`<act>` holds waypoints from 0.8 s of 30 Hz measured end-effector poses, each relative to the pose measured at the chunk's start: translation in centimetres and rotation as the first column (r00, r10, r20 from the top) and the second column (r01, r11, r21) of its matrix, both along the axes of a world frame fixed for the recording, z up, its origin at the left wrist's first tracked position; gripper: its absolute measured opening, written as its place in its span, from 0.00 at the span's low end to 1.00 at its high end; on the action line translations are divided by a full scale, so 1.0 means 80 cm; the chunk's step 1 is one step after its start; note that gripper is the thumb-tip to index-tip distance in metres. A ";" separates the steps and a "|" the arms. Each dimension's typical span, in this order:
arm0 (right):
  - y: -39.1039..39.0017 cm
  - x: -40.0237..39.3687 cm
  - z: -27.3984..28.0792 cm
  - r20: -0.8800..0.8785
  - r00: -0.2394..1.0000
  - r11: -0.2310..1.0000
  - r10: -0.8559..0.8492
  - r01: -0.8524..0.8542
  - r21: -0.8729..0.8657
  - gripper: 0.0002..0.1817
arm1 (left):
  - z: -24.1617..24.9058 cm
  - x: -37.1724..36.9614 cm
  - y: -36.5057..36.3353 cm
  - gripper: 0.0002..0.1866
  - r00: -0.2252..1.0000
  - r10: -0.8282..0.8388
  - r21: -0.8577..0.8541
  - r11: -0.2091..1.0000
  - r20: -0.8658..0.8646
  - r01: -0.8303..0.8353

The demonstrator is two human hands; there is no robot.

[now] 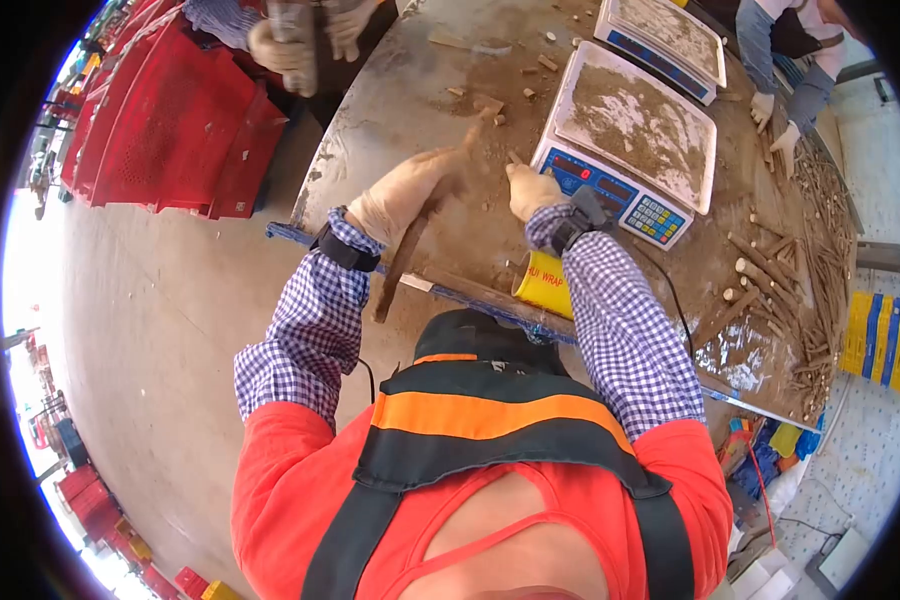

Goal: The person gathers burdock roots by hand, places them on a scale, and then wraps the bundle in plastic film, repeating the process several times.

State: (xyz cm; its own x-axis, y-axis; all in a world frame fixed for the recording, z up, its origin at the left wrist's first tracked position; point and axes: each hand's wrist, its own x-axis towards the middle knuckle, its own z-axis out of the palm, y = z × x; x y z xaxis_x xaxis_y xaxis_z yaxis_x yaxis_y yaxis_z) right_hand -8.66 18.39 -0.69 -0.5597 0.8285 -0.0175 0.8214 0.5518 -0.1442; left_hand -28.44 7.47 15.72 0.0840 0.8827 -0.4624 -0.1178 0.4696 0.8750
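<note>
My left hand, in a pale glove, is closed around a long brown root-like stick. Its lower end hangs past the table's near edge, and the fingertips are smeared by motion. My right hand, also gloved, is closed beside the front left corner of a weighing scale. A small brown tip shows at its fingers, too little to name. The scale's display reads 0 and soil covers its pan. Below my right wrist, a yellow wrap tube lies at the table edge.
Many brown sticks are heaped on the right of the table. A second scale stands behind the first. Stacked red crates are at left. One co-worker's gloved hands touch sticks; another's hold something blurred.
</note>
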 end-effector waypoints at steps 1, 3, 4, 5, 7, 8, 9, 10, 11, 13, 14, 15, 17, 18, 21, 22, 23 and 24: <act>0.018 0.001 0.002 0.083 0.988 0.981 0.131 -0.117 -0.156 0.14 | -0.003 0.011 -0.002 0.21 1.000 -0.012 -0.014 1.000 0.013 0.012; 0.000 -0.002 0.016 0.158 0.984 0.979 0.079 -0.047 -0.196 0.15 | -0.014 0.024 -0.002 0.20 0.998 -0.066 -0.034 0.997 0.021 0.066; -0.006 -0.006 0.022 0.228 0.973 0.974 0.046 0.007 -0.225 0.16 | -0.015 0.029 0.001 0.20 0.996 -0.089 -0.032 0.995 0.021 0.090; -0.012 -0.006 0.000 0.297 0.955 0.982 -0.001 0.057 -0.179 0.20 | -0.015 0.034 0.001 0.20 0.995 -0.103 -0.019 0.995 0.018 0.103; -0.011 0.007 0.033 0.263 0.963 0.959 0.052 0.026 -0.283 0.19 | -0.010 0.043 0.000 0.20 0.992 -0.128 -0.007 0.992 0.015 0.128; -0.010 0.013 0.055 0.217 0.969 0.924 0.117 -0.027 -0.381 0.18 | -0.004 0.044 -0.001 0.20 0.990 -0.140 -0.013 0.990 -0.022 0.140; -0.010 0.023 0.074 0.150 0.988 0.963 -0.040 0.078 -0.258 0.20 | 0.000 0.045 0.000 0.20 0.986 -0.154 -0.020 0.988 -0.056 0.153; -0.012 0.033 0.130 0.057 0.981 0.932 -0.186 0.195 -0.306 0.19 | -0.001 0.046 0.000 0.20 0.985 -0.167 -0.024 0.986 -0.052 0.166; -0.008 0.068 0.131 -0.022 0.951 0.940 -0.308 0.300 -0.161 0.14 | -0.003 0.046 0.001 0.20 0.979 -0.185 -0.029 0.983 -0.084 0.183; -0.022 0.134 0.182 -0.757 0.588 0.958 -0.286 0.147 -0.248 0.05 | -0.004 0.053 0.002 0.20 0.970 -0.218 -0.039 0.976 -0.108 0.215; -0.061 0.137 0.267 -0.720 0.293 0.772 -0.629 0.121 -0.624 0.09 | 0.001 0.061 0.003 0.20 0.960 -0.260 -0.009 0.965 -0.106 0.260; -0.079 0.152 0.284 -0.830 0.207 0.854 -0.519 0.086 -0.513 0.13 | 0.006 0.069 0.009 0.20 0.947 -0.303 0.029 0.951 -0.108 0.308; -0.119 0.163 0.285 -0.862 0.092 0.862 -0.498 -0.054 -0.504 0.14 | 0.014 0.089 0.020 0.20 0.934 -0.346 0.042 0.936 -0.093 0.351; -0.136 0.170 0.280 -0.871 -0.021 0.853 -0.490 -0.216 -0.475 0.16 | 0.017 0.099 0.024 0.20 0.926 -0.368 0.041 0.927 -0.081 0.372; -0.171 0.201 0.251 -0.835 0.115 0.788 -0.538 -0.282 -0.547 0.18 | 0.025 0.128 0.040 0.21 0.868 -0.477 0.128 0.860 -0.139 0.494; -0.180 0.202 0.244 -0.803 0.296 0.825 -0.518 -0.078 -0.560 0.21 | 0.024 0.138 0.045 0.21 0.857 -0.496 0.127 0.849 -0.139 0.512; -0.184 0.202 0.239 -0.780 0.544 0.949 -0.309 0.128 -0.287 0.23 | 0.023 0.147 0.049 0.21 0.836 -0.519 0.116 0.832 -0.178 0.542; -0.187 0.200 0.238 -0.613 0.776 0.971 -0.150 0.232 0.056 0.26 | 0.021 0.156 0.052 0.22 0.812 -0.542 0.103 0.814 -0.217 0.571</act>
